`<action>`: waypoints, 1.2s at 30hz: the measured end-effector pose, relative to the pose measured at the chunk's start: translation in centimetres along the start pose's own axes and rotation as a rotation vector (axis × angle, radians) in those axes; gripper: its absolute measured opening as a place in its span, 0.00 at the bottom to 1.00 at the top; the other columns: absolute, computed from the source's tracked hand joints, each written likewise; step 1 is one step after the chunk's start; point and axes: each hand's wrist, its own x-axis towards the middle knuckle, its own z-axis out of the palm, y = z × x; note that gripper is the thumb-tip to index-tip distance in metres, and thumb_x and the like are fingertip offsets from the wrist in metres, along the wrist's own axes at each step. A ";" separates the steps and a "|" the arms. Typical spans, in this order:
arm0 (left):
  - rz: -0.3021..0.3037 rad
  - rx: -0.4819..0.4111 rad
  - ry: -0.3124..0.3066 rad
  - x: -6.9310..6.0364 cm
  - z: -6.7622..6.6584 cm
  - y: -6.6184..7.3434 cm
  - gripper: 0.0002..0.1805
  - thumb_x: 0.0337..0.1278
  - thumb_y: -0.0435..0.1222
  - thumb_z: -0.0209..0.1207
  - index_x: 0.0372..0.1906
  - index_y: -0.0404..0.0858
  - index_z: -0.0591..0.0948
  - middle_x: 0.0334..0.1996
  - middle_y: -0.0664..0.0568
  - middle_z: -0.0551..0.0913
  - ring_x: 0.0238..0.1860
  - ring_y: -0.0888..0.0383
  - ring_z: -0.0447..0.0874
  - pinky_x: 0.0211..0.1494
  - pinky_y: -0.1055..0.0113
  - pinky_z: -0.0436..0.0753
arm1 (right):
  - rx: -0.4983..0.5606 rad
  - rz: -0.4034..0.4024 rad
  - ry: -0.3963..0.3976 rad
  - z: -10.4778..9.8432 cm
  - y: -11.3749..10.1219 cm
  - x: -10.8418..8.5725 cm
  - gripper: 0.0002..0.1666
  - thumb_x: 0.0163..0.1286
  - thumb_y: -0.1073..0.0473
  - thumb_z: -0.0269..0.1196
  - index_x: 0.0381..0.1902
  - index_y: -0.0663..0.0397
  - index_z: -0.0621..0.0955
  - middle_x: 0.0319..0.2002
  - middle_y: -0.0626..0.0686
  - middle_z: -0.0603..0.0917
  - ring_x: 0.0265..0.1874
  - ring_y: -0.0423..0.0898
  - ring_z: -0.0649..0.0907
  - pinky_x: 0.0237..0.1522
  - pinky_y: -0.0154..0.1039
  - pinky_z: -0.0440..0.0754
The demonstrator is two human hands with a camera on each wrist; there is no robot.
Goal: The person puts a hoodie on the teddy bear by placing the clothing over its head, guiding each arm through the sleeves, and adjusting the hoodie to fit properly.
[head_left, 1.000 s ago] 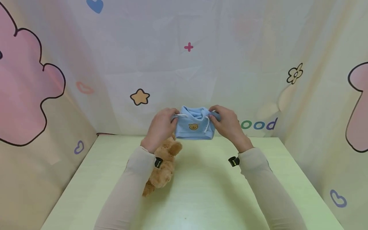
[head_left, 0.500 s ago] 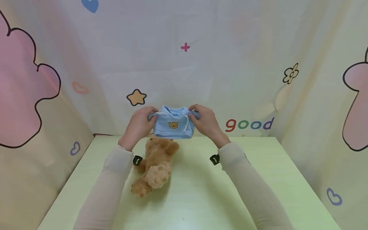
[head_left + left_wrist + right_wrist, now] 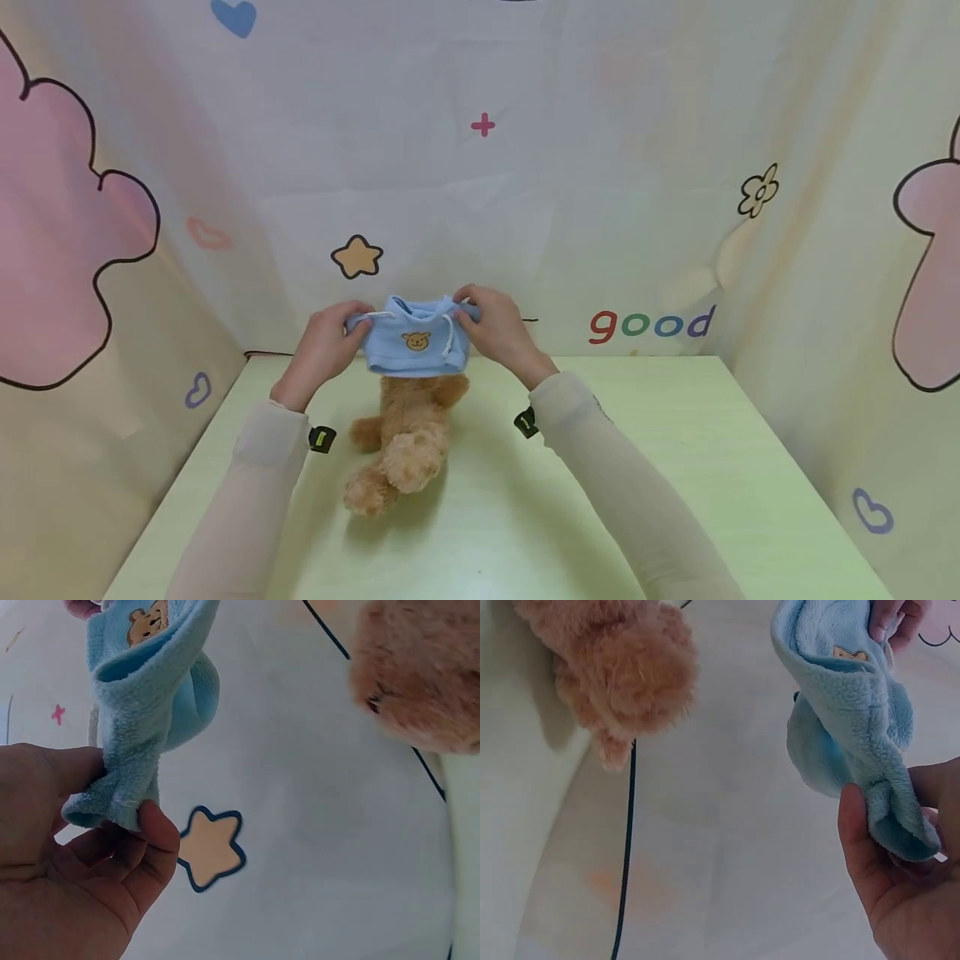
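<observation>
Printed fabric (image 3: 480, 200) backed the table (image 3: 675, 467). The left hand (image 3: 324, 343) and right hand (image 3: 498, 329) pinched a blue hoodie (image 3: 415, 357) by its sleeves (image 3: 120, 796), spread between them above a plush toy (image 3: 414, 417). Probably light, soft and limp, it suited a grip there.

The hoodie (image 3: 416, 358) is blue, the plush (image 3: 412, 425) brown.

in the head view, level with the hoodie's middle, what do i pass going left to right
Pink cloud print, left grip, light-blue hoodie, right grip, "good" lettering, pink print at the right edge.
</observation>
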 end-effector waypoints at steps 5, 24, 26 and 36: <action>-0.040 -0.001 -0.024 -0.7 0.5 -2.0 0.15 0.72 0.38 0.53 0.56 0.36 0.80 0.46 0.40 0.83 0.32 0.50 0.75 0.32 0.64 0.71 | -0.001 0.012 -0.036 1.6 -0.2 0.2 0.11 0.71 0.57 0.61 0.49 0.51 0.82 0.46 0.55 0.87 0.43 0.50 0.84 0.47 0.45 0.82; -0.132 -0.061 -0.188 -4.2 6.4 -9.6 0.15 0.70 0.38 0.55 0.54 0.36 0.80 0.25 0.45 0.80 0.22 0.57 0.70 0.29 0.64 0.70 | -0.049 0.057 -0.201 6.8 1.7 -1.5 0.09 0.71 0.56 0.61 0.47 0.49 0.81 0.38 0.53 0.85 0.31 0.46 0.76 0.37 0.39 0.74; -0.134 -0.063 -0.210 -4.4 6.8 -9.7 0.15 0.70 0.38 0.55 0.55 0.36 0.80 0.27 0.44 0.81 0.23 0.58 0.70 0.29 0.64 0.70 | -0.065 0.059 -0.210 6.8 1.7 -1.7 0.10 0.71 0.54 0.61 0.47 0.48 0.82 0.38 0.52 0.85 0.32 0.46 0.77 0.38 0.40 0.75; -0.233 -0.092 -0.315 -5.9 8.9 -10.7 0.22 0.71 0.44 0.53 0.60 0.33 0.76 0.48 0.37 0.83 0.39 0.52 0.83 0.34 0.63 0.80 | -0.108 0.176 -0.291 7.0 2.2 -2.7 0.30 0.66 0.39 0.60 0.61 0.47 0.76 0.54 0.52 0.84 0.48 0.50 0.83 0.47 0.47 0.80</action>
